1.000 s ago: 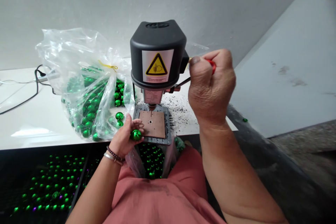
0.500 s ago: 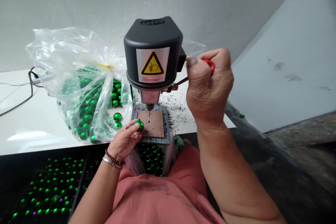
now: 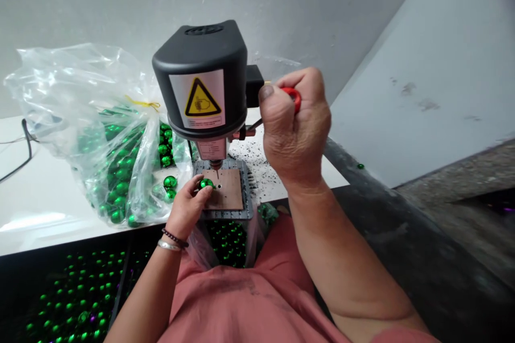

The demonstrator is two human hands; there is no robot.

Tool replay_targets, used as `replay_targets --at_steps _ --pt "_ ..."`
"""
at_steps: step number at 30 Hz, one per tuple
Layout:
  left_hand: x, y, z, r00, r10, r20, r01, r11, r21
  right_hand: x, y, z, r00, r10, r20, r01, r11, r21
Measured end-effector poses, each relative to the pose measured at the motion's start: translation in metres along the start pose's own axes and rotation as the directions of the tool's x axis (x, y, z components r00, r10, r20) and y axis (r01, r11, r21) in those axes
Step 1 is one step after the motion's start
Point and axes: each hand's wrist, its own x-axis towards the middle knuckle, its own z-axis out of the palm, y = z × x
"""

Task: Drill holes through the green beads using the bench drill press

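Observation:
Between the thumb and fingers of my left hand [image 3: 189,201] is a shiny green bauble [image 3: 206,184]. It is over the left part of a brown board [image 3: 227,193], beside the thin drill bit [image 3: 218,173] and a small hole in the board. The board lies on the grey base [image 3: 246,187] of a small black drill press [image 3: 201,75] with a yellow warning triangle on its front. On the press's right side, my right hand [image 3: 300,123] is wrapped round the red-ended feed lever [image 3: 296,99]. Most of the lever's grip is hidden by the fingers.
A clear plastic bag [image 3: 139,171] full of green baubles, tied with yellow string, stands left on the white table [image 3: 48,198]. Dark shavings litter the table right of the press. Below the press hangs an open bag of baubles [image 3: 227,244]; more lie in a dark container at lower left.
My left hand has turned the bauble and brought it closer to the drill bit. My right hand stays on the lever. The whole view has shifted, with the press now further left.

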Motion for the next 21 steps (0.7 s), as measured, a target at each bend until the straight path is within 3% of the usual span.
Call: replay_targets --at_steps 3,8,14,21 --pt "0.010 -0.001 0.006 0.999 0.020 -0.038 -0.013 0.987 0.158 0.001 0.001 -0.002 0.998 0.027 0.048 -0.029 0.999 0.025" --pt "0.014 0.001 0.014 0.997 -0.072 -0.009 0.073 0.980 0.187 0.001 0.000 -0.004 0.996 0.051 0.071 -0.054 0.998 0.041" --pt "0.018 -0.001 0.016 0.999 0.039 -0.006 -0.034 0.924 0.381 0.006 -0.001 -0.004 0.996 0.056 0.068 -0.061 0.995 0.075" --pt "0.024 0.007 0.020 0.993 0.114 0.033 -0.115 0.853 0.508 0.035 0.008 0.005 0.981 0.121 0.150 -0.116 0.992 -0.043"
